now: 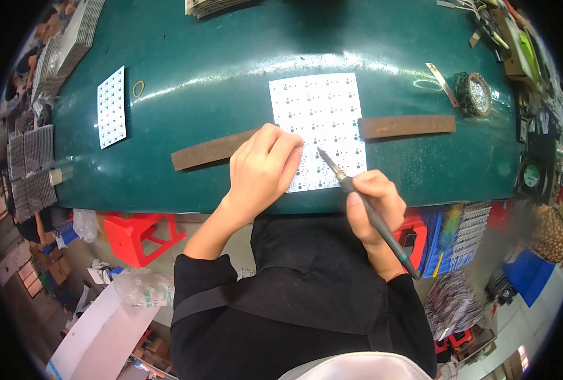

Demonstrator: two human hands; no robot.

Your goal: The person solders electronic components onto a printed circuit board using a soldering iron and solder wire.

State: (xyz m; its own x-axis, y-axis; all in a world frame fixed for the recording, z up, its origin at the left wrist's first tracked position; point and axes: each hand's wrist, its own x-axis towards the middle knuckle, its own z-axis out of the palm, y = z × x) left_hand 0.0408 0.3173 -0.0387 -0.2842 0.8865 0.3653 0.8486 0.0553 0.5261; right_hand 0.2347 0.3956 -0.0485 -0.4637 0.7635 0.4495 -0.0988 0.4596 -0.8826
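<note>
A white circuit board panel [313, 95] with rows of dark round spots lies flat on the green table [186, 57] in front of me. My right hand [376, 202] grips a soldering iron [390, 239] like a pen, its tip pointing up and left at the panel's middle. Whether the tip touches the board, I cannot tell. Over the panel's left edge, my left hand [262, 164] is closed with its fingertips pinched together close to the iron's tip. What those fingers hold, if anything, is too small to make out. A brown bar [212, 149] runs partly behind the left hand.
Another brown bar [408, 126] touches the panel's right side. Farther right are a thin strip [442, 84] and a round tin [474, 95]. A smaller white panel [112, 107] and a rubber band [139, 88] lie left. A red stool [136, 237] stands below the table edge.
</note>
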